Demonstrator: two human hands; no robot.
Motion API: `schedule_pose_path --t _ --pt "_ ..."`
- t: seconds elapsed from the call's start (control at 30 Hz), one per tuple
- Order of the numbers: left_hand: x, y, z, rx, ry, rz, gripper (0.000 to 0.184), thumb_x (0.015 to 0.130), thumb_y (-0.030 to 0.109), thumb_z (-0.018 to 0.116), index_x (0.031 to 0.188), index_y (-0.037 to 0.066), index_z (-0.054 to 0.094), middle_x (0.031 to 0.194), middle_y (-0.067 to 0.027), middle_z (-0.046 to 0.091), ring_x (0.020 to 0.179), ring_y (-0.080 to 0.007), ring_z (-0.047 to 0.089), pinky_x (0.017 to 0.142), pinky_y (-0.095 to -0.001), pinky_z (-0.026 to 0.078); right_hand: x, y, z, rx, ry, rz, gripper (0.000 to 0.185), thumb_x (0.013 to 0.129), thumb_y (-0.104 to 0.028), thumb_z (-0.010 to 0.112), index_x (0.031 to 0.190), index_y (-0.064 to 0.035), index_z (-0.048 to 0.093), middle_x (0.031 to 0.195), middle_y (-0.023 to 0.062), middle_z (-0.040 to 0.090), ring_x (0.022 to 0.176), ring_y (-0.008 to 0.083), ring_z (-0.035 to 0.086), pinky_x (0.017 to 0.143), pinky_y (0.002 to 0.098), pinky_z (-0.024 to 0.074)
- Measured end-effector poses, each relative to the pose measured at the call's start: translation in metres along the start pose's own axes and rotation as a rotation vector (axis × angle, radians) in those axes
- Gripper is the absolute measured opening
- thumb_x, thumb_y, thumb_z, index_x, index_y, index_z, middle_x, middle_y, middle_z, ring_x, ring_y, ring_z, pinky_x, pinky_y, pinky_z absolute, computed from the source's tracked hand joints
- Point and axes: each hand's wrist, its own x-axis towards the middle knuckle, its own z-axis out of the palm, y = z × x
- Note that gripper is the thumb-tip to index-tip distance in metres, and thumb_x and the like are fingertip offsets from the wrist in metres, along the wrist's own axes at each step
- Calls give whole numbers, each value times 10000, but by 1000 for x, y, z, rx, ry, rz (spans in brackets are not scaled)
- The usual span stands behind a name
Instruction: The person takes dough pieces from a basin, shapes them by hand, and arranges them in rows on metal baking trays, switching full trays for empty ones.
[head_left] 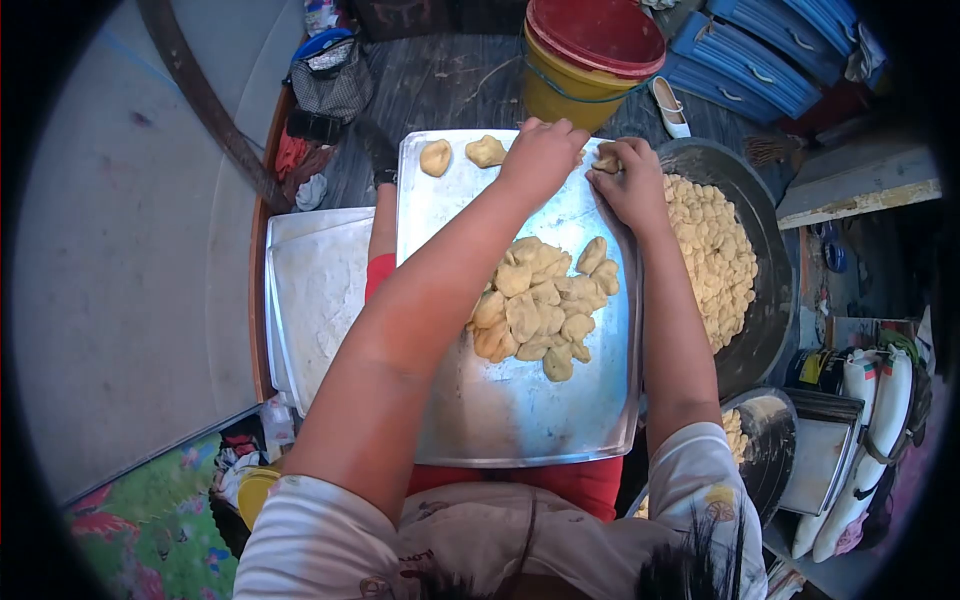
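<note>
1. Dark floor [450, 85] is showing beyond our hands, where a bucket [565, 105] is standing, with a shoe [672, 108] lying to its right.
2. We are balancing a tray [500, 430] over our lap. Its dough pile [540, 300] is sitting nearer us than our hands; two lumps [435, 157] are lying left of them.
3. Our right hand [635, 185] is pinching a dough piece [606, 158] between thumb and fingers at the far right corner. Our left hand [545, 155] is curling downward beside it; we are not managing to tell whether it is grasping anything.
4. Right of our hands, a basin [778, 240] is holding more dough [705, 260].
5. We are risking a tipped tray if our legs shift, a piece dropping over the edge if our pinch slips, and lumps sticking together where the pile is crowding.
6. Faint print is crossing our shirt [480, 520], but we are not making out any words or brand.
</note>
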Motion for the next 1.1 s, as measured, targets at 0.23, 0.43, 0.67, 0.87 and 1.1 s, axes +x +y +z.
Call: schedule_pose_path --t 0.23,0.43,0.67,0.87,1.1 --pt "-45 -18 -47 -16 99 -120 478 743 281 735 1162 73 634 1243 -97 586 1299 -288 422 1070 -449 244 -4 -2 -2 -110 -55 85 458 691 -308 791 1102 -155 661 1148 75 574 1146 286 469 981 428 327" --pt "-83 -49 -68 39 39 -322 535 731 323 750 1210 123 622 1272 -90 569 1293 -282 428 1057 -461 236 15 -24 7 -68 -291 -6 455 720 -316 759 1144 -189 658 1203 56 564 1180 278 448 1025 466 242" --pt "-71 -55 -54 28 105 -189 486 753 286 739 1196 122 626 1218 -52 595 1257 -253 454 1050 -461 226 20 -50 3 -49 -246 -81 429 749 -191 693 1176 -199 643 1138 15 595 1167 255 470 1031 491 250" --pt "-71 -55 -58 100 -37 -226 482 754 264 735 1201 120 628 1195 -63 596 1217 -247 470 1055 -453 216 17 -56 34 -123 -215 -236 316 828 -260 676 1139 -213 652 1061 4 606 1093 219 516 998 471 294" --pt "-103 -73 -71 -53 132 -378 404 754 155 727 1146 80 662 1166 -116 604 1177 -295 510 998 -431 359 11 -45 11 -163 -242 -52 566 749 -335 741 1275 -219 567 1245 55 537 1196 259 454 1021 503 274"
